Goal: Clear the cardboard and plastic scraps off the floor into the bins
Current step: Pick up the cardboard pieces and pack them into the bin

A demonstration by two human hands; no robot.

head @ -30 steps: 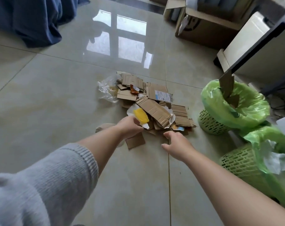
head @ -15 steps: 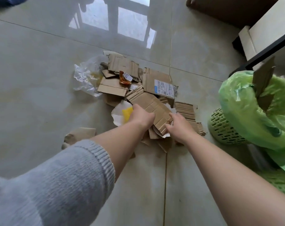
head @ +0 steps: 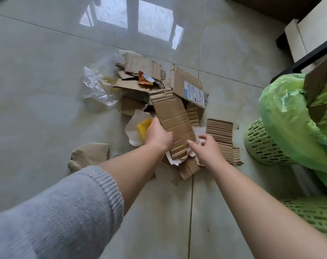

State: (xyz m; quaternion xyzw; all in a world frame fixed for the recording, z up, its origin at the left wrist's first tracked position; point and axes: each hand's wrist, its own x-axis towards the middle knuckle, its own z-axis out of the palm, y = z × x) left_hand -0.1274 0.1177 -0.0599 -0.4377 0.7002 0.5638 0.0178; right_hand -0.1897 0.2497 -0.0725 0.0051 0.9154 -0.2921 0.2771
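- Left hand grips long cardboard strip at its left edge.
- Right hand touches white scraps beside it.
- Green-lined bin stands right.

single head view, looking steeply down, close over floor scrap pile.

Scrap pile sits mid-floor, plastic bag on its left edge. Long cardboard strip lies on top, labelled piece behind it to the right. Ridged piece lies right of the strip, beside the bin. One folded scrap lies apart, near left. A second bin, mostly cut off, seems nearer right.
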